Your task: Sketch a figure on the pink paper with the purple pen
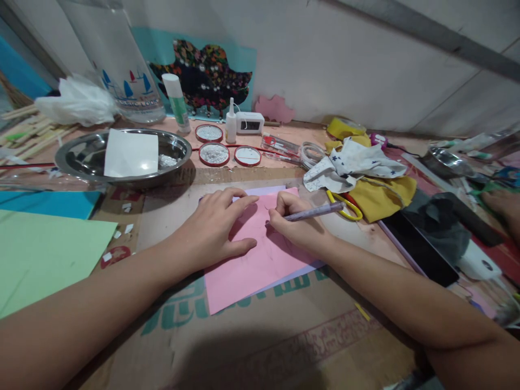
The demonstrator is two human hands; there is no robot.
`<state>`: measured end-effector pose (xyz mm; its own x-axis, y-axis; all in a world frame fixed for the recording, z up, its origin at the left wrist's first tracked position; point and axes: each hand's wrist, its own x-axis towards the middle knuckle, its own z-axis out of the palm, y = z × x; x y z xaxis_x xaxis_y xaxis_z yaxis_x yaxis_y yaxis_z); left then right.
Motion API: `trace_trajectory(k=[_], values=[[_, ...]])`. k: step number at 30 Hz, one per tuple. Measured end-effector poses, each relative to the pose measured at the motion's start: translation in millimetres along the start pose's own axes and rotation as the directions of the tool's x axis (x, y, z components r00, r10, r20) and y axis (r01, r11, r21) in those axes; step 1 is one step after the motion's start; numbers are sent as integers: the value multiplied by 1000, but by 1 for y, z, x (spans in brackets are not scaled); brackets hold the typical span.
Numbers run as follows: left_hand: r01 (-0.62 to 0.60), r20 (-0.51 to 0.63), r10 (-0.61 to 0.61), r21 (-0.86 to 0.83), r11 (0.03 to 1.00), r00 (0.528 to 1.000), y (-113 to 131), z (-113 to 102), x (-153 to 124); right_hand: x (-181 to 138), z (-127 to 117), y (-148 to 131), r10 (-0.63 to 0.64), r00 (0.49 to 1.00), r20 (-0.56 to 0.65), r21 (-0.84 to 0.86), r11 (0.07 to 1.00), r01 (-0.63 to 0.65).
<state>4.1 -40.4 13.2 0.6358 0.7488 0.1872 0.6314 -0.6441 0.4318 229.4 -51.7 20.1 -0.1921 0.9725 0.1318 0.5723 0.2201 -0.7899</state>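
A pink sheet of paper [252, 265] lies on flattened cardboard [227, 336], over a pale lilac sheet whose edge shows beneath it. My left hand [215, 227] rests flat on the pink sheet with its fingers stretched out. My right hand [296, 225] is closed round a purple pen [314, 212], and the pen's tip touches the pink paper near its upper edge.
Yellow-handled scissors [345, 208] lie just right of my right hand, beside yellow and white cloth [361, 168]. A steel bowl [81, 157] holding a white card sits back left. Three red-rimmed lids [214, 154], glue, a small clock [249, 123], green paper [44, 254] and a phone [418, 249] surround the work.
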Motion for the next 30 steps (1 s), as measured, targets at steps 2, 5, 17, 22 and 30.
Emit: trace_trajectory(k=[2, 5, 17, 22, 30], values=[[0, 3, 0, 0, 1000, 1000, 0, 0, 0, 0, 0, 1, -1, 1000, -9, 4, 1000, 1], [-1, 6, 1, 0, 1000, 1000, 0, 0, 1, 1, 0, 1, -7, 1000, -19, 6, 1000, 7], [0, 5, 0, 3, 1000, 1000, 1, 0, 0, 1, -1, 6, 42, 999, -23, 36, 998, -41], [6, 11, -6, 4, 1000, 1000, 0, 0, 0, 2, -3, 3, 57, 998, -31, 80, 995, -54], [16, 15, -16, 6, 1000, 1000, 0, 0, 1, 2, -5, 4, 3, 999, -32, 79, 997, -1]])
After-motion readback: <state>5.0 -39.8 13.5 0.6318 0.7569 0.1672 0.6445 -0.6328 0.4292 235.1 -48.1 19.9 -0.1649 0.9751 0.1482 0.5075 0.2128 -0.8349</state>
